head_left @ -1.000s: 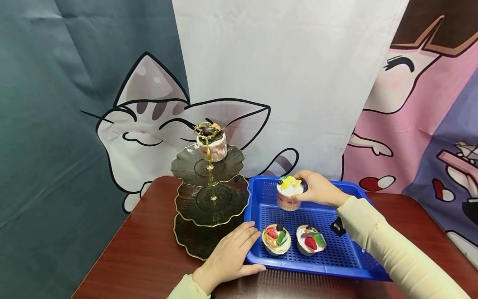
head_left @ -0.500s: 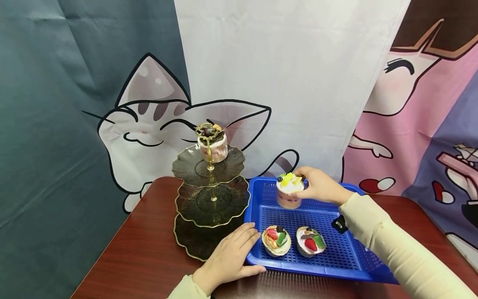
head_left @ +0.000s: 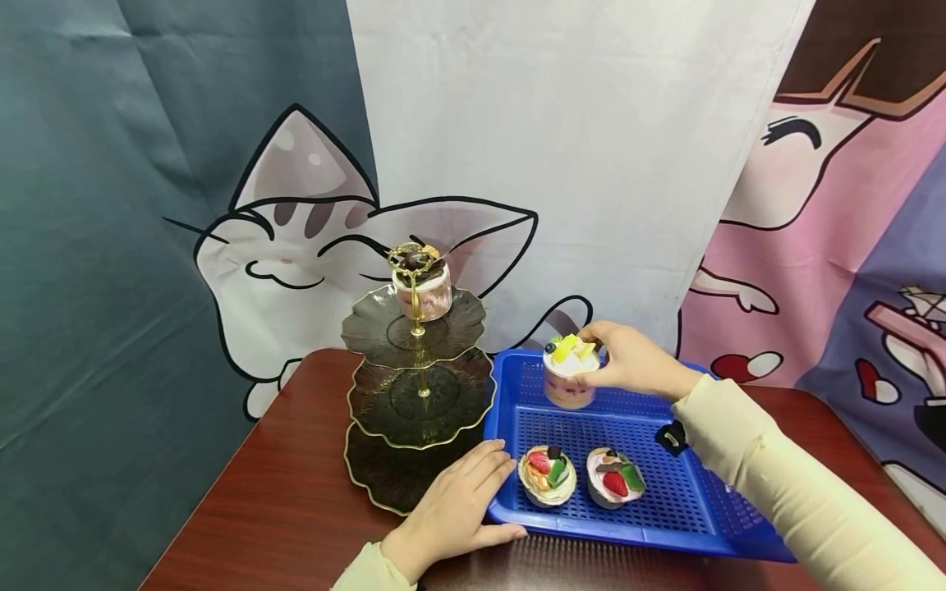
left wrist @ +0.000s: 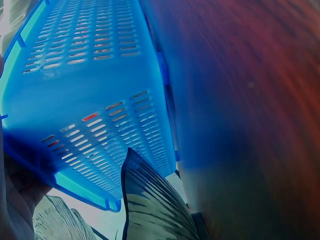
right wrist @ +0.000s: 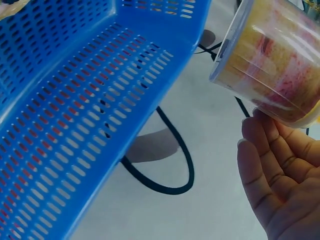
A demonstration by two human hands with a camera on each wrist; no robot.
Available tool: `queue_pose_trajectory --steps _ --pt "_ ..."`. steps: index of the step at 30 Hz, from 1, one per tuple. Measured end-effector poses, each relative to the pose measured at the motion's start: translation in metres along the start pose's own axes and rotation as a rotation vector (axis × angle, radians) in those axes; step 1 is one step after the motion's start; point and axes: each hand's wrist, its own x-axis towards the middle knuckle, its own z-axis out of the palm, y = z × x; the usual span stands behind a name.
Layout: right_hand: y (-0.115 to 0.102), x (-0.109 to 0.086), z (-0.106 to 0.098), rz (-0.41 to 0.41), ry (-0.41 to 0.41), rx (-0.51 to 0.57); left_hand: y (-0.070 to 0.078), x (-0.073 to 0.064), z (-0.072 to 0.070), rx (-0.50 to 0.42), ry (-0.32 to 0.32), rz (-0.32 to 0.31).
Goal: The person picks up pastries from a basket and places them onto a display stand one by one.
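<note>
My right hand (head_left: 639,361) pinches a clear dessert cup (head_left: 567,389) between thumb and fingers. Layered cake and cream show through its wall, with yellow fruit on top. It hangs above the back of the blue plastic basket (head_left: 621,533); in the right wrist view the cup (right wrist: 275,62) is tilted beyond the basket's rim. My left hand (head_left: 454,505) lies at the basket's near left corner, its fingers straight and touching the rim. Two fruit-topped tartlets, one cream-based (head_left: 547,476) and one with a strawberry (head_left: 615,478), sit inside the basket.
A three-tiered dark stand (head_left: 421,410) with gold wavy edges stands left of the basket. Its top tier bears a chocolate-topped dessert cup (head_left: 427,302) behind the gold ring handle (head_left: 412,258). A printed cloth (head_left: 576,164) hangs behind the reddish wooden table (head_left: 281,484).
My right hand has raised the dessert cup a little and shifted it slightly left. The left hand, the tartlets and the stand have stayed put.
</note>
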Motion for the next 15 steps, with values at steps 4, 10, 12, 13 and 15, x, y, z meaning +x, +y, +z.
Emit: queue_pose_trajectory --steps 4,10,12,13,15 --pt "-0.005 0.003 -0.003 -0.001 -0.007 -0.016 0.0 0.0 0.0 -0.003 -0.003 -0.003" --pt "-0.014 0.006 -0.009 -0.011 -0.011 -0.029 0.0 0.0 -0.001 -0.001 -0.001 -0.002" --pt "-0.017 0.007 -0.012 -0.019 -0.01 -0.033 0.0 0.0 -0.001 -0.006 0.0 -0.005" --pt "-0.018 0.008 -0.013 -0.024 -0.01 -0.036 0.0 0.0 -0.001 -0.009 -0.001 -0.008" --pt "-0.021 0.009 -0.016 -0.026 -0.009 -0.041 0.001 0.0 -0.001 -0.011 0.0 -0.009"
